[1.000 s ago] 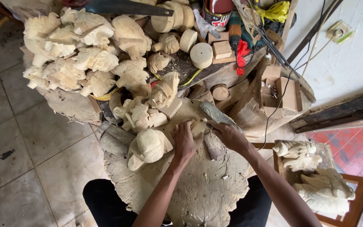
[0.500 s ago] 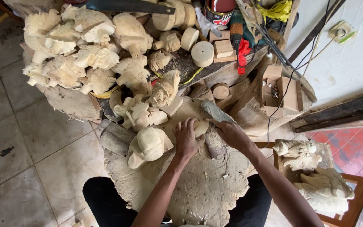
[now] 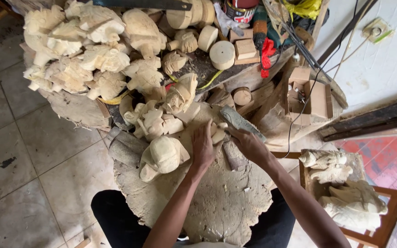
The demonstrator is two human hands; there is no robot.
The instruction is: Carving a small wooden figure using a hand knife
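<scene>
My left hand (image 3: 203, 147) presses a small pale wooden carving (image 3: 218, 131) down on a rough wooden slab (image 3: 207, 206) that lies over my lap. My right hand (image 3: 249, 143) grips a grey blade-like tool (image 3: 241, 121), its tip against the carving. A rounded, unfinished pale carving (image 3: 161, 156) lies just left of my left hand on the slab.
A heap of pale carved figures (image 3: 88, 55) fills the bench at top left. Round wooden blanks (image 3: 221, 54), small blocks (image 3: 246, 48) and cardboard boxes (image 3: 309, 94) crowd the top right. More carvings sit in a wooden crate (image 3: 345, 197) at right. Grey floor tiles (image 3: 24, 160) lie to the left.
Both hands stay on the small carving. The right hand with the tool has shifted slightly against it; the view is otherwise much the same.
</scene>
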